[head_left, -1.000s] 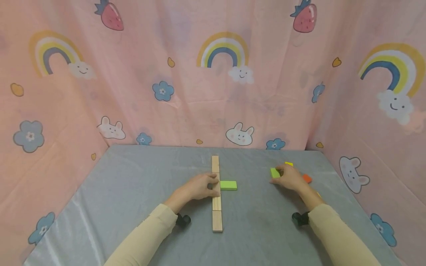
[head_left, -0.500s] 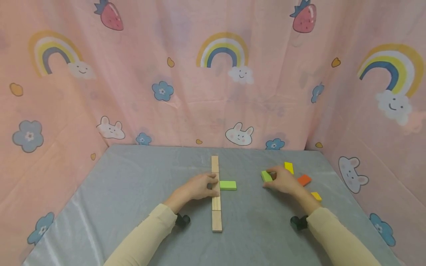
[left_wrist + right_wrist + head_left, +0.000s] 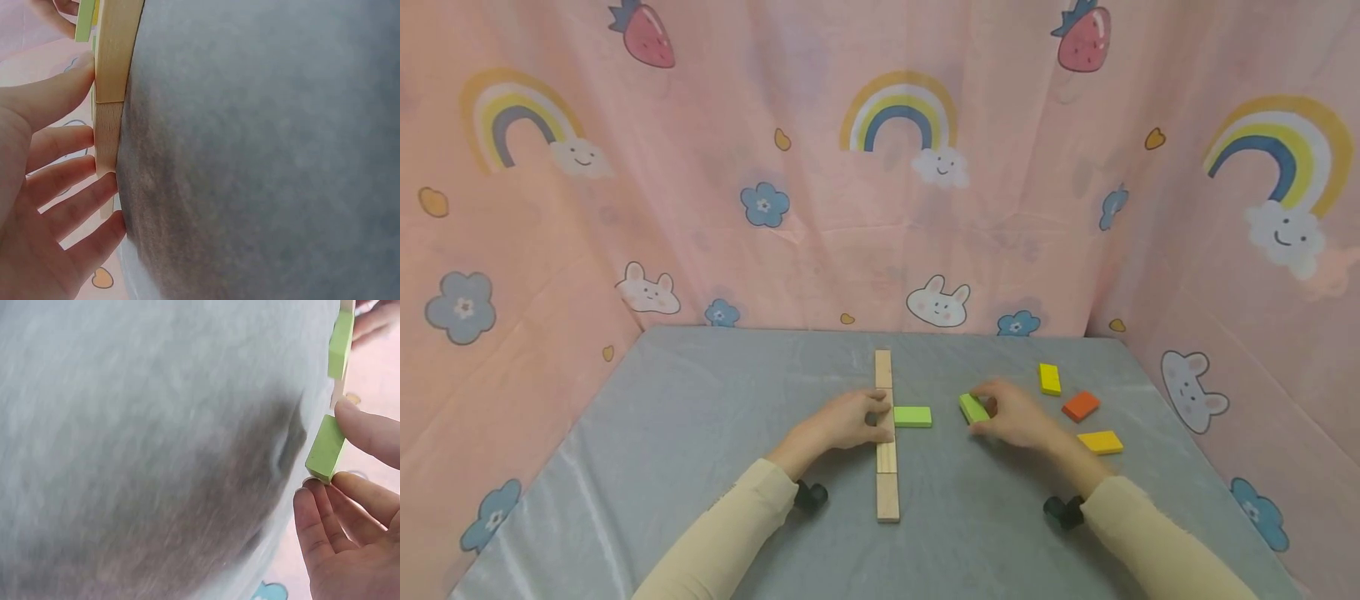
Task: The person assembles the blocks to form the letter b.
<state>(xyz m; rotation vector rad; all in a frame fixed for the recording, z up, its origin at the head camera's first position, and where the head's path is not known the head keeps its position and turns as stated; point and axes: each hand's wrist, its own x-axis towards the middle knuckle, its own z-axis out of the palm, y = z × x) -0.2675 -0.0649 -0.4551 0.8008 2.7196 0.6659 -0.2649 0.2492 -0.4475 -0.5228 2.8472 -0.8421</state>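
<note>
Several plain wooden blocks (image 3: 887,497) lie end to end in a straight line running away from me. My left hand (image 3: 848,421) rests its thumb and fingertips against the middle of that line; in the left wrist view the fingers (image 3: 80,209) are spread and fairly straight along the wood. A light green block (image 3: 913,417) lies crosswise, its left end at the line's right side. To its right, my right hand (image 3: 1018,418) pinches a second light green block (image 3: 326,449) between thumb and fingertips, close over the cloth and turned at an angle.
A yellow block (image 3: 1049,379), an orange-red block (image 3: 1081,406) and an amber block (image 3: 1101,442) lie apart on the right. Grey cloth (image 3: 715,400) covers the table. A pink patterned curtain (image 3: 820,267) stands behind and at both sides.
My right hand has carried the green block leftward and slightly nearer, away from the coloured blocks, which now show more fully. My left hand has stayed at the wooden line.
</note>
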